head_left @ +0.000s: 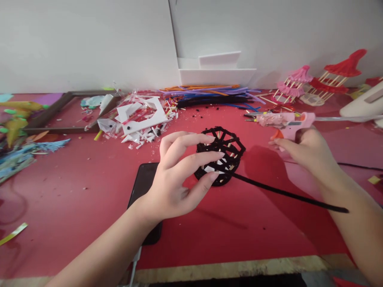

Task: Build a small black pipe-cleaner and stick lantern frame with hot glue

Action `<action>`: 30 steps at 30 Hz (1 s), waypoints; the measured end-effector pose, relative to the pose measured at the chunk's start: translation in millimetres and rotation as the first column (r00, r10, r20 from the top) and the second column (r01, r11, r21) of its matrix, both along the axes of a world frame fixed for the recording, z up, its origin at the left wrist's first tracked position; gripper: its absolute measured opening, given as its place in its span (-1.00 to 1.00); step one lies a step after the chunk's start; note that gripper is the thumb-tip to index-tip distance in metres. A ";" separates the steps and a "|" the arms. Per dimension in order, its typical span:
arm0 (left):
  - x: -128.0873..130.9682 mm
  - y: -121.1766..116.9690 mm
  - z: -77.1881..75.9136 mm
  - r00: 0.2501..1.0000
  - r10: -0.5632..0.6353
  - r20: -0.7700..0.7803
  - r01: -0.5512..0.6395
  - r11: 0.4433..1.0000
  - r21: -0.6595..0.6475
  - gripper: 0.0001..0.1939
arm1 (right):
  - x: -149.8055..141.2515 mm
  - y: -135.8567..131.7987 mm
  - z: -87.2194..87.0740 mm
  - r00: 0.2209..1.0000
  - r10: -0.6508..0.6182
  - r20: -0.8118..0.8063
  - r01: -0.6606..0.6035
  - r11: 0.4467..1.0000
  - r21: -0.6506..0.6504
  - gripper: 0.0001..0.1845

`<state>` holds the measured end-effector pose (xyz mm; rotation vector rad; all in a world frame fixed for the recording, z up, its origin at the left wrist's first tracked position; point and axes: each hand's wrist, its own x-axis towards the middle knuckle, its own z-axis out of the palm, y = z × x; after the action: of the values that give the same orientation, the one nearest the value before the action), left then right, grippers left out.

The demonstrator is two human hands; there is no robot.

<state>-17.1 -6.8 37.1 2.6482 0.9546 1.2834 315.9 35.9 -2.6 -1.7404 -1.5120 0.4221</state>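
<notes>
A small rounded cage (pixel 235 147) of black pipe cleaners, with thin pale sticks and white bits inside, stands on the red tabletop. The spread, curved fingers of my left hand (pixel 182 175) grip its near left side. From beside my thumb, a long loose black pipe cleaner (pixel 287 193) runs out to the right, its far end passing in front of my right forearm. My right hand (pixel 308 147) is wrapped round the handle of a pink hot glue gun (pixel 291 121) with an orange trigger. Its nozzle points left, beyond and to the right of the cage, not touching it.
A black phone (pixel 143 183) with a cable lies under my left wrist. Behind are white foam scraps (pixel 143 115), bundled colored pipe cleaners (pixel 209 95) and a brown frame (pixel 62 129). Pink (pixel 291 85) and red (pixel 338 75) stick models stand at back right, near a white object (pixel 363 101).
</notes>
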 end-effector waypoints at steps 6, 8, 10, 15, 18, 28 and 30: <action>-2.1 5.5 -4.7 0.968 0.010 0.249 0.035 0.984 -0.174 -0.86 | -26.1 -18.0 12.9 0.983 -0.111 -0.147 0.109 0.994 -0.018 -0.79; -4.7 10.1 -6.9 0.934 0.049 0.353 0.027 0.978 -0.209 -0.89 | -27.9 -22.3 11.6 0.988 -0.066 -0.137 0.082 0.990 0.112 -0.78; -8.5 14.7 -7.8 0.897 0.133 0.421 -0.040 0.974 -0.221 -0.87 | -30.0 -25.6 11.2 0.993 0.030 -0.113 -0.001 0.968 0.253 -0.79; -19.3 22.5 -2.6 0.867 0.336 0.369 -0.225 0.923 -0.312 -0.87 | -38.2 -30.0 14.0 0.976 0.157 -0.153 -0.099 0.938 0.331 -0.89; -28.3 27.8 1.3 0.863 0.425 0.275 -0.312 0.875 -0.370 -0.88 | -37.6 -30.5 12.7 0.973 0.165 -0.164 -0.104 0.939 0.328 -0.87; -104.3 70.1 -9.9 0.796 0.603 0.055 -0.562 0.770 -0.301 -0.68 | -32.6 -32.9 12.2 0.958 0.287 0.024 -0.269 0.864 0.426 -0.92; -120.7 81.8 -13.5 0.822 0.566 0.061 -0.546 0.814 -0.199 -0.69 | -35.2 -32.9 14.9 0.956 0.292 0.018 -0.272 0.864 0.424 -0.91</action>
<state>-137.8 75.0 23.6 2.1981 1.8236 1.3393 280.6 3.1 12.3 -1.1692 -1.6848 0.2511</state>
